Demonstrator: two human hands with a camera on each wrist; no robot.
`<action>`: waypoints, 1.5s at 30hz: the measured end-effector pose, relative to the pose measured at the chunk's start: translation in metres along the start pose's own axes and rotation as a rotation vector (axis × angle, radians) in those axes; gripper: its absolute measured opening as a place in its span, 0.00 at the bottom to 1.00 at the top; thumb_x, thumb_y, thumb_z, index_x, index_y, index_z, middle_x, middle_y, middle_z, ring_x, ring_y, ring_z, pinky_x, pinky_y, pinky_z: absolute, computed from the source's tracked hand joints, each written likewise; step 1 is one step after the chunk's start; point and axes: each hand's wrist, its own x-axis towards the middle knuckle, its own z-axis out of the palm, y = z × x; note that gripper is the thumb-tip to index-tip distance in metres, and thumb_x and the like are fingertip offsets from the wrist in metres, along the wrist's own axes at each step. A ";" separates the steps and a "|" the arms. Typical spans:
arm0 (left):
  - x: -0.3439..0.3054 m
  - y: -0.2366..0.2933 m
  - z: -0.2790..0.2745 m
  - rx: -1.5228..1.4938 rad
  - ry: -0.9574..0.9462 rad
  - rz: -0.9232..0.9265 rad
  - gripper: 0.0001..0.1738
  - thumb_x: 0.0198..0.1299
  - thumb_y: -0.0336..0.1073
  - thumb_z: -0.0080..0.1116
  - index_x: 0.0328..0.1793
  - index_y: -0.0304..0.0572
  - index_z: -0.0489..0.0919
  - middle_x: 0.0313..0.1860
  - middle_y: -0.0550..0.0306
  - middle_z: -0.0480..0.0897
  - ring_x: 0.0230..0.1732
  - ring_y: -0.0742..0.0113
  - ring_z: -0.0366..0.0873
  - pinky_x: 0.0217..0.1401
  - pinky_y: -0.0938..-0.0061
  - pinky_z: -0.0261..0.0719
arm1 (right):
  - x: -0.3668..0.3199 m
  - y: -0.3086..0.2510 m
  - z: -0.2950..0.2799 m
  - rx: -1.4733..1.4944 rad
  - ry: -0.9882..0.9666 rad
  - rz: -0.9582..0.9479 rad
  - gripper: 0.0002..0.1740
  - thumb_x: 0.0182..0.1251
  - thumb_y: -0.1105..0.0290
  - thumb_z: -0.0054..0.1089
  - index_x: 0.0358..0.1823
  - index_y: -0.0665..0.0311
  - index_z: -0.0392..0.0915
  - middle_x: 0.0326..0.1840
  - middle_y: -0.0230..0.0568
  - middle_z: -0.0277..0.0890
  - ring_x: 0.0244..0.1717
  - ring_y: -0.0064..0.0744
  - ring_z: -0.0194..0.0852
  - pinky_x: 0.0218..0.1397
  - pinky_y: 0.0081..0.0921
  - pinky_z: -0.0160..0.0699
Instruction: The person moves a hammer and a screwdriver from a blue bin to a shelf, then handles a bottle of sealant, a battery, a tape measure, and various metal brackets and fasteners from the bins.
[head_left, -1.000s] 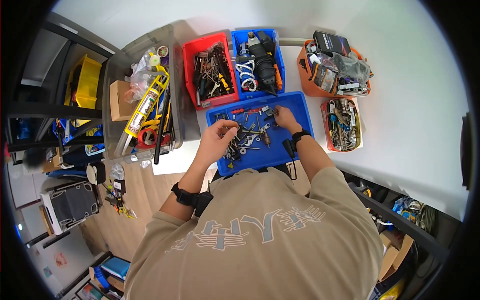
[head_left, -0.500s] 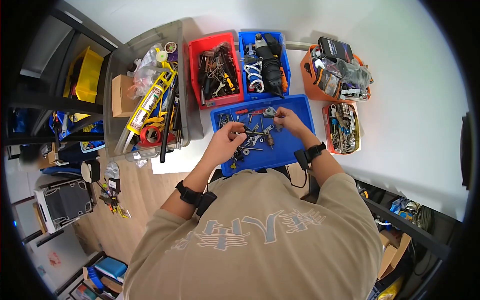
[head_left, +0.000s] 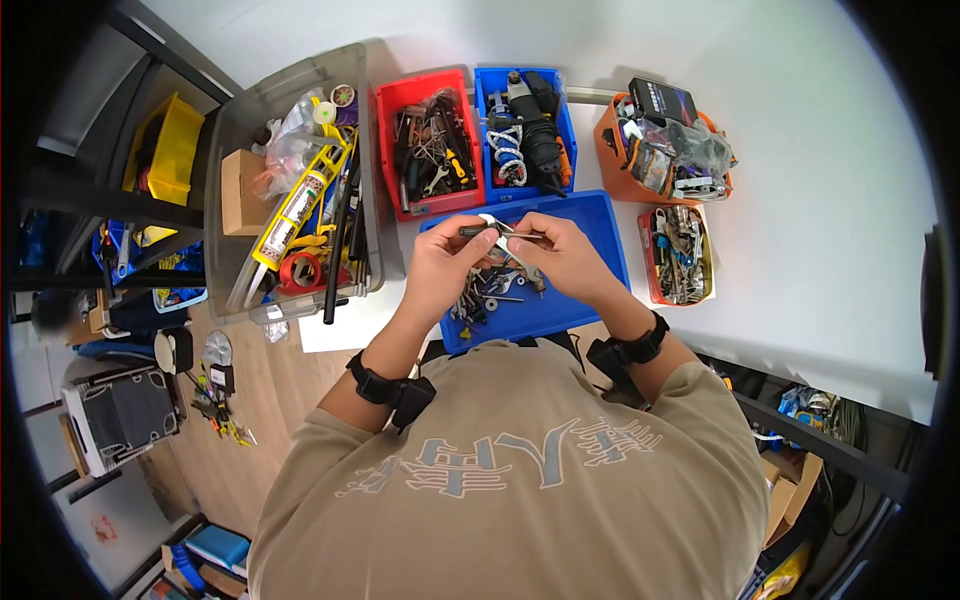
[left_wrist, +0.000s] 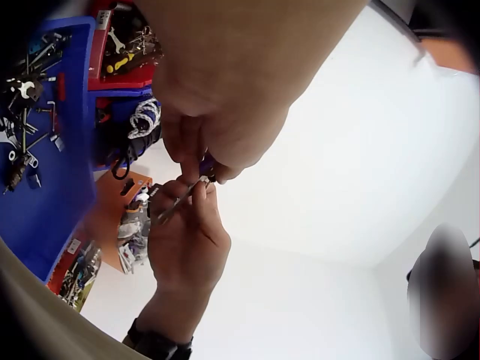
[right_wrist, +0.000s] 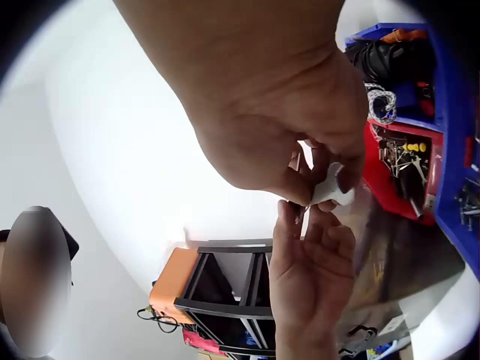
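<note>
Close together over the blue tray (head_left: 595, 285), both hands handle a small dark-handled tool (head_left: 474, 230) with a thin metal shaft (left_wrist: 174, 208). The left hand (head_left: 440, 262) pinches it at its dark end. Opposite, the right hand (head_left: 572, 262) has its fingertips on the shaft side and pinches a white, lobed piece (right_wrist: 332, 187), whose exact kind I cannot tell. Fingers cover much of both things. Beneath the hands, an adjustable wrench, bolts, washers (head_left: 491, 305) and other small metal parts lie in the tray.
Behind the tray stand a red bin (head_left: 440, 206) of hand tools and a blue bin (head_left: 572, 150) with a power tool and rope. A large grey plastic box (head_left: 385, 255) is at the left. An orange basket (head_left: 622, 178) and a red tin (head_left: 647, 245) of metal parts stand at the right.
The right hand has risen from the tray's far part and moved left to meet the left hand. The dark-handled tool and white piece now show between them.
</note>
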 end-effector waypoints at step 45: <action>0.061 -0.017 0.023 0.120 -0.335 0.160 0.14 0.72 0.36 0.64 0.59 0.40 0.83 0.44 0.63 0.85 0.42 0.77 0.81 0.45 0.79 0.77 | -0.033 0.023 -0.026 0.200 0.368 -0.011 0.05 0.75 0.75 0.59 0.44 0.69 0.74 0.38 0.40 0.82 0.37 0.25 0.84 0.42 0.25 0.89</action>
